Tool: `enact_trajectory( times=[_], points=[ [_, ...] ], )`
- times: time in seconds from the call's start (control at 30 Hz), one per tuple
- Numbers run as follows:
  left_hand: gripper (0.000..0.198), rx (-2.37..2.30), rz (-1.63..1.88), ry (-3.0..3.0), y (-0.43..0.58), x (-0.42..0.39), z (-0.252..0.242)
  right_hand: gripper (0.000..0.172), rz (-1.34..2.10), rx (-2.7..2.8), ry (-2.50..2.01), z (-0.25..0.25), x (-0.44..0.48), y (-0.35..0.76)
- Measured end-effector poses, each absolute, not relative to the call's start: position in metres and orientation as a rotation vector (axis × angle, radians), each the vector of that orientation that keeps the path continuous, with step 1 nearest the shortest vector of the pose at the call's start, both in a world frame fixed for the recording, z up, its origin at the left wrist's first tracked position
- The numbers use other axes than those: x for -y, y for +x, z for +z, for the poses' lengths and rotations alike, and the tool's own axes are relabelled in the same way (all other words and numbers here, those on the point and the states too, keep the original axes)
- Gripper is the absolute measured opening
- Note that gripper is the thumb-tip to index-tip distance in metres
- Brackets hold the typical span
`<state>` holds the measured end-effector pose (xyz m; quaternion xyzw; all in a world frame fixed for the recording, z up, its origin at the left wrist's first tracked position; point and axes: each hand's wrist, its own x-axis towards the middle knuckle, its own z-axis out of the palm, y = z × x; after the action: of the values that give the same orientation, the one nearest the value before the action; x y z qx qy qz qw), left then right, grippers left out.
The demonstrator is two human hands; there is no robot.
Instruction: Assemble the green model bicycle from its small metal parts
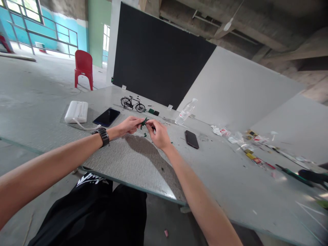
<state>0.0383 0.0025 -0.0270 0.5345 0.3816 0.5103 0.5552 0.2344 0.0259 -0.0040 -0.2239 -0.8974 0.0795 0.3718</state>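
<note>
Both my hands meet over the grey table point(133, 164) and pinch one small dark green model part point(144, 123) between them. My left hand point(129, 125), with a black watch on its wrist, grips the part's left end. My right hand point(159, 134) holds its right end with closed fingers. A few tiny green bits point(145, 135) lie on the table just under the hands. A small black model bicycle point(133, 103) stands upright behind them.
A white power bank point(76, 111) with a cable and a dark phone point(107, 117) lie to the left. Another phone point(192, 139) and a lying plastic bottle point(186, 111) are to the right. Plastic bags, small parts and a green-handled tool point(292, 174) litter the far right. A red chair point(83, 68) stands behind.
</note>
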Motion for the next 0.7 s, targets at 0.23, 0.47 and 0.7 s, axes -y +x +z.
enact_trajectory(
  times=[0.23,0.47,0.7],
  points=[
    [0.045,-0.877,1.201,1.293,0.0358,-0.0037,-0.0276,0.017,0.210,2.277,-0.521,-0.0059,-0.0275,0.2352],
    [0.046,-0.876,1.195,1.331,0.0357,-0.0046,-0.0299,0.013,0.213,2.241,-0.519,-0.0056,-0.0303,0.2359],
    [0.046,-0.921,1.189,1.437,0.0362,-0.0034,-0.0322,0.011,0.279,2.219,-0.526,-0.0077,-0.0325,0.2372]
  ],
)
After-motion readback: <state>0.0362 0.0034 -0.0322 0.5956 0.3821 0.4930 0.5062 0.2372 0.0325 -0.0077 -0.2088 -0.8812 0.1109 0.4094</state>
